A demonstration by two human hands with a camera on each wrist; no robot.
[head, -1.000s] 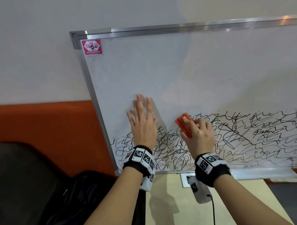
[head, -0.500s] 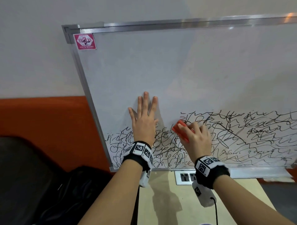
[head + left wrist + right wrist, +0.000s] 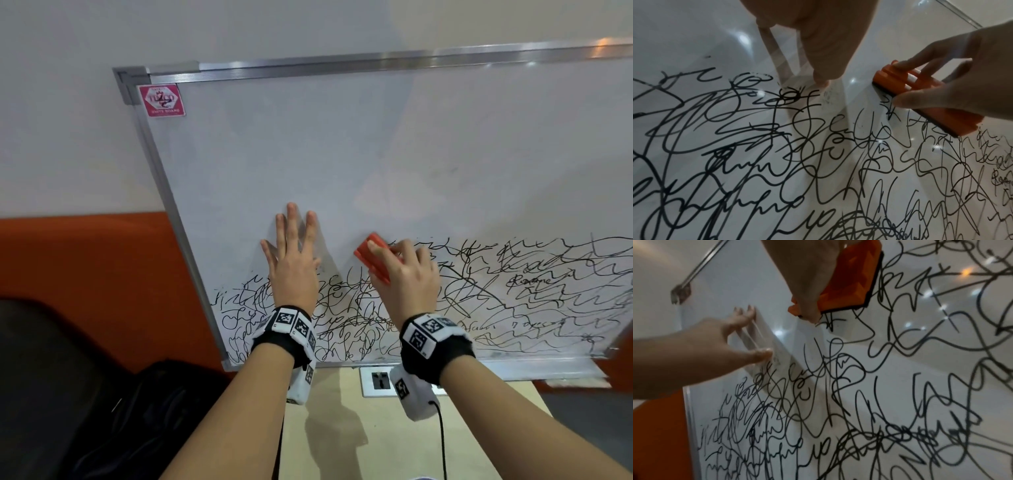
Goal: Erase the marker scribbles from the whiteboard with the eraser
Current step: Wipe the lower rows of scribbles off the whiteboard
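Observation:
The whiteboard (image 3: 342,154) leans against the wall, its upper part wiped. Black marker scribbles (image 3: 513,301) fill a band along its lower part. My right hand (image 3: 407,274) grips the orange eraser (image 3: 368,257) and presses its dark felt onto the board at the scribbles' top edge. My left hand (image 3: 291,260) lies flat on the board just left of it, fingers straight and spread. In the left wrist view the eraser (image 3: 920,100) sits under the right hand's fingers (image 3: 908,63). In the right wrist view the eraser (image 3: 851,280) is partly hidden behind my thumb.
A red label (image 3: 161,101) marks the board's top left corner. An orange panel (image 3: 85,260) and a dark bag (image 3: 137,411) lie to the left. Below the board are a wooden table (image 3: 342,428), a power socket (image 3: 378,380) and the board's tray (image 3: 548,371).
The eraser dipped into the scribbles and came back up to their top edge. My left hand stayed flat on the board. The head view drifted.

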